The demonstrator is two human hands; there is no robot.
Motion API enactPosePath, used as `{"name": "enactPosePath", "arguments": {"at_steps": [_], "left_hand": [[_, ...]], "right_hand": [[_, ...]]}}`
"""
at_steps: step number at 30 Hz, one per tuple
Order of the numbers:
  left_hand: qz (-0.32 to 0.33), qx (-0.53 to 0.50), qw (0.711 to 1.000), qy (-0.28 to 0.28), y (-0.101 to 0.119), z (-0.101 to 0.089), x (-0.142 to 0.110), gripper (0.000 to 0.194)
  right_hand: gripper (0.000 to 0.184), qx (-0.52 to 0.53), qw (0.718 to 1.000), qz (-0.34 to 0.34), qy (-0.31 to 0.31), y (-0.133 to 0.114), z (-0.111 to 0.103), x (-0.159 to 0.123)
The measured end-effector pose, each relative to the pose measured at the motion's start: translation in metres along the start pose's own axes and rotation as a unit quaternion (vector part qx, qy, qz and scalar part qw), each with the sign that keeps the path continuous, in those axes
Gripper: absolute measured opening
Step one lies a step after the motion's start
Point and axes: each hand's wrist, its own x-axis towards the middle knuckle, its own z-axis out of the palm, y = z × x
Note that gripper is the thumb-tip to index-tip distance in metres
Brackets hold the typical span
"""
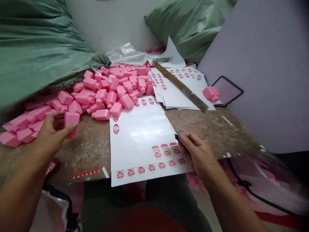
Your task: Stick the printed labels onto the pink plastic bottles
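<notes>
My left hand (51, 133) is closed round a pink plastic bottle (71, 121), held just above the worn brown table (91, 148) at the left. My right hand (196, 154) rests at the right edge of a white sticker sheet (142, 135), fingers pinched together on a small dark tool at a sticker. The sheet lies in front of me with rows of red-and-white oval stickers (149, 168) along its near edge. A big heap of the same pink bottles (113, 88) covers the table's left and back.
A stack of more sticker sheets (178, 87) lies at the back right with a long wooden stick (180, 86) across it and one pink bottle (211, 93) beside it. Green sacks (36, 48) bulge at left and back. A grey board (260, 64) leans at right.
</notes>
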Motion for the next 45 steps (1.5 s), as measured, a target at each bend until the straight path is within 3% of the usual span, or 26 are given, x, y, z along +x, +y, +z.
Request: {"name": "enactPosePath", "arguments": {"at_steps": [2,3,5,8,11,13,18,26,28,32,35,39,45], "left_hand": [[-0.006,-0.153,0.986,-0.062,0.002,0.023,-0.034,0.038],[-0.060,-0.219,0.965,-0.134,0.003,0.036,-0.049,0.032],[-0.173,-0.326,0.902,-0.224,0.004,0.065,-0.075,0.033],[-0.278,-0.386,0.833,-0.282,0.005,0.105,-0.098,0.037],[-0.287,-0.389,0.823,-0.299,0.002,0.133,-0.104,0.034],[-0.279,-0.386,0.822,-0.311,-0.003,0.143,-0.103,0.032],[-0.276,-0.372,0.823,-0.329,-0.010,0.146,-0.098,0.032],[-0.280,-0.368,0.822,-0.331,-0.010,0.143,-0.100,0.041],[-0.282,-0.372,0.819,-0.333,-0.011,0.143,-0.100,0.042],[-0.283,-0.373,0.815,-0.341,-0.011,0.144,-0.098,0.039],[-0.281,-0.375,0.813,-0.345,-0.012,0.143,-0.098,0.039],[-0.283,-0.377,0.813,-0.342,-0.012,0.142,-0.098,0.036],[-0.287,-0.380,0.810,-0.341,-0.012,0.143,-0.098,0.033]], "right_hand": [[0.035,-0.041,0.999,-0.022,-0.016,-0.004,0.002,-0.005],[0.033,-0.075,0.996,-0.041,-0.024,-0.005,0.003,-0.007],[0.030,-0.167,0.981,-0.087,-0.044,-0.008,0.004,-0.010],[0.023,-0.320,0.932,-0.154,-0.076,-0.007,0.008,-0.008],[0.018,-0.419,0.877,-0.224,-0.072,-0.003,0.013,-0.005],[0.018,-0.448,0.857,-0.248,-0.063,0.000,0.015,-0.003],[0.018,-0.482,0.835,-0.258,-0.057,0.008,0.017,-0.004],[0.022,-0.525,0.780,-0.341,-0.006,0.014,0.023,-0.007],[0.022,-0.514,0.791,-0.332,-0.013,0.013,0.022,-0.007],[0.019,-0.462,0.847,-0.255,-0.056,0.011,0.020,-0.006],[0.019,-0.452,0.863,-0.216,-0.065,0.010,0.019,-0.005],[0.021,-0.462,0.852,-0.238,-0.064,0.009,0.019,-0.006],[0.024,-0.512,0.800,-0.311,-0.016,0.012,0.024,-0.007]]}}
